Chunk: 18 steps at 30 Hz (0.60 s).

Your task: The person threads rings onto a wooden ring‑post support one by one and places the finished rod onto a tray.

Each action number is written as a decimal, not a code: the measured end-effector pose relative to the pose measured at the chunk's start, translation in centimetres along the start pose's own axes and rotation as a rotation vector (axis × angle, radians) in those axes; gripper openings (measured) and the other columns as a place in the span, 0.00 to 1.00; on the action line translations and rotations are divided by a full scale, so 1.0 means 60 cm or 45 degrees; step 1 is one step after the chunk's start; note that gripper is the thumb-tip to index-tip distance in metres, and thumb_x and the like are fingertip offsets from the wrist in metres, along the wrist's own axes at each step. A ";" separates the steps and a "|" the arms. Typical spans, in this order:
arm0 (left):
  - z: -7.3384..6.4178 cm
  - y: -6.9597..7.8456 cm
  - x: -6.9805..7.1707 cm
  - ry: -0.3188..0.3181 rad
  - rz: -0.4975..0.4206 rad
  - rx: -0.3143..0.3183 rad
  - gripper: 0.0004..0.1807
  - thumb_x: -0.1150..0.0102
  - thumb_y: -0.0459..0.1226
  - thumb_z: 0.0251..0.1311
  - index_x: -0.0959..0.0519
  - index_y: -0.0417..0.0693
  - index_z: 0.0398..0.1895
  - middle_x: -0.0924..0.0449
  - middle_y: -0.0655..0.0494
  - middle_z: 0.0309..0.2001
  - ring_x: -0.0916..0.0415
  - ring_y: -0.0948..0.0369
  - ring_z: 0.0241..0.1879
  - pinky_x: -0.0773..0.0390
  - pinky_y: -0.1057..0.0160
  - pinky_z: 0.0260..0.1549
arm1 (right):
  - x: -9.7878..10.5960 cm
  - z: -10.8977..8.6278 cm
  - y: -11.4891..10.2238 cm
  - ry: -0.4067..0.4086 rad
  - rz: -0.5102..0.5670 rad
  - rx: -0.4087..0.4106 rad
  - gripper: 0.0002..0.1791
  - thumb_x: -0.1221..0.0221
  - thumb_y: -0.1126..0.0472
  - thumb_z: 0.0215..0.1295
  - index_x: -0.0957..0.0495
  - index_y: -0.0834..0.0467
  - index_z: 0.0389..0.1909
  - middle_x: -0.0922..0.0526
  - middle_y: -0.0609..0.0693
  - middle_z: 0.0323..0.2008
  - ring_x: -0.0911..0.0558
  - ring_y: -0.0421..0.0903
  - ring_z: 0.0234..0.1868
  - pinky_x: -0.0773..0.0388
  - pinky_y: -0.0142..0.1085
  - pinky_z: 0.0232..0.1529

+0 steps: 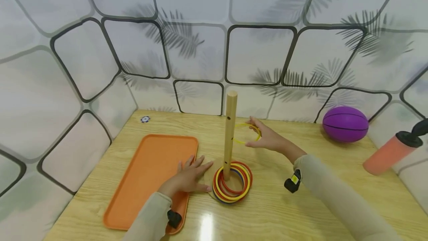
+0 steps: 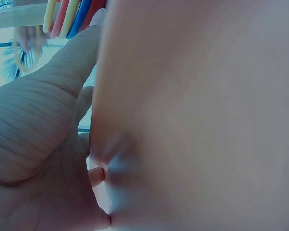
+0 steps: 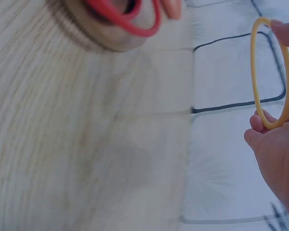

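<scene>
An upright wooden post with dark holes stands on a round wooden base. Around the foot of the post lies a pile of red, yellow and blue rings. My right hand holds a thin yellow ring between thumb and fingers, raised just right of the post at about mid-height. My left hand lies with fingers spread at the base's left side, thumb tip by the rings and palm over the tray's edge. The left wrist view is largely filled by that hand and a blurred surface.
An orange tray lies at the left, with a poker chip behind it. To the far right are a purple ball and a salmon-coloured pump with a black top. A patterned wall rises behind the table.
</scene>
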State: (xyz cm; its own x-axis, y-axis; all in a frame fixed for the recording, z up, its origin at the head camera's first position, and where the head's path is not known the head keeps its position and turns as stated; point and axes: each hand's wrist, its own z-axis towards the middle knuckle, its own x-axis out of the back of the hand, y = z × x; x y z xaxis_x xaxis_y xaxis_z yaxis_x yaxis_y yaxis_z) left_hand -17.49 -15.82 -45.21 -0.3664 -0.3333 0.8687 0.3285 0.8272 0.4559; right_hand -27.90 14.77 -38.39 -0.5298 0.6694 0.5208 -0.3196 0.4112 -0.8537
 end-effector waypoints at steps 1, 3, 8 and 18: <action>0.000 0.000 0.000 0.000 0.000 0.001 0.46 0.38 0.61 0.51 0.43 0.64 0.73 0.54 0.47 0.74 0.67 0.38 0.71 0.67 0.27 0.57 | 0.006 -0.004 -0.010 0.002 0.009 0.023 0.57 0.34 0.58 0.59 0.69 0.60 0.74 0.53 0.59 0.72 0.51 0.60 0.72 0.51 0.55 0.67; -0.001 0.002 0.002 -0.002 -0.002 0.000 0.46 0.38 0.60 0.51 0.43 0.64 0.73 0.54 0.47 0.74 0.67 0.38 0.71 0.67 0.27 0.57 | 0.018 -0.013 -0.028 0.000 0.019 0.072 0.57 0.35 0.61 0.59 0.70 0.60 0.74 0.53 0.60 0.72 0.51 0.60 0.72 0.51 0.52 0.68; -0.004 0.006 0.005 -0.002 -0.020 -0.017 0.46 0.37 0.59 0.51 0.43 0.61 0.73 0.54 0.45 0.74 0.67 0.37 0.71 0.67 0.27 0.57 | 0.053 -0.037 -0.078 -0.005 0.034 0.201 0.55 0.38 0.68 0.60 0.71 0.63 0.73 0.53 0.63 0.72 0.52 0.60 0.72 0.49 0.41 0.68; -0.003 0.004 0.001 0.015 0.005 -0.033 0.46 0.37 0.59 0.51 0.42 0.59 0.73 0.52 0.44 0.73 0.66 0.37 0.71 0.65 0.26 0.56 | 0.111 -0.076 -0.184 0.033 0.039 0.552 0.51 0.44 0.80 0.57 0.66 0.62 0.74 0.49 0.67 0.68 0.46 0.53 0.71 0.44 0.25 0.64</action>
State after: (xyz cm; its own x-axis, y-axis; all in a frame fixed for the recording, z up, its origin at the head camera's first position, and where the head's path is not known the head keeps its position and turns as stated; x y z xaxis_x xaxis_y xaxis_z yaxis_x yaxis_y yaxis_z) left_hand -17.25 -15.70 -45.01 -0.3550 -0.3357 0.8725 0.3526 0.8163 0.4575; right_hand -24.35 17.50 -25.45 -0.5259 0.6949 0.4905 -0.6073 0.0970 -0.7886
